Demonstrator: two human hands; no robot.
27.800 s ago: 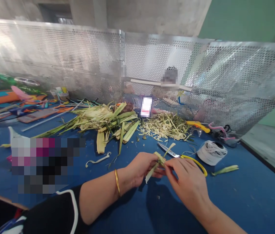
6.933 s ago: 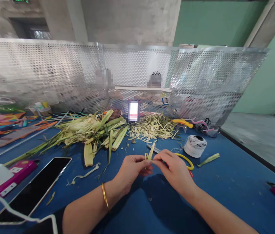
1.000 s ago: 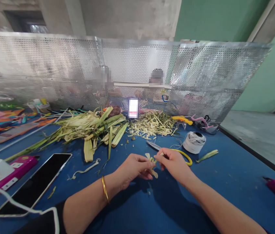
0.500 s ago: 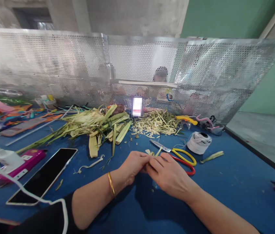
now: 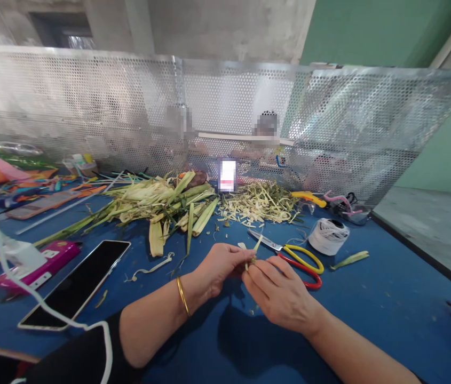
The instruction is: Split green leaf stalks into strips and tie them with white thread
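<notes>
My left hand [image 5: 223, 266] pinches a small piece of pale green plant strip [image 5: 258, 244] between thumb and fingers, its tip poking upward. Close against it, my right hand [image 5: 277, 288] has its fingers curled round the lower part of the same strip; how its fingertips hold it is partly hidden. Just behind the hands lie scissors [image 5: 286, 249] with one yellow and one red handle, blades open. To their right stands a spool of white thread [image 5: 328, 236]. A short husk piece [image 5: 351, 260] lies beyond my right hand.
A heap of long husk leaves [image 5: 157, 200] and a pile of cut strips [image 5: 263, 202] lie against a perforated metal screen [image 5: 233, 90]. At left are a black-screened phone [image 5: 77, 282], a magenta power strip [image 5: 55, 256] and a white cable [image 5: 107, 346]. People sit behind the screen.
Both hands stay together, but the right hand has shifted slightly down and its fingers have curled more. The strip's tip now stands up more clearly between them. The view has shifted a little.
</notes>
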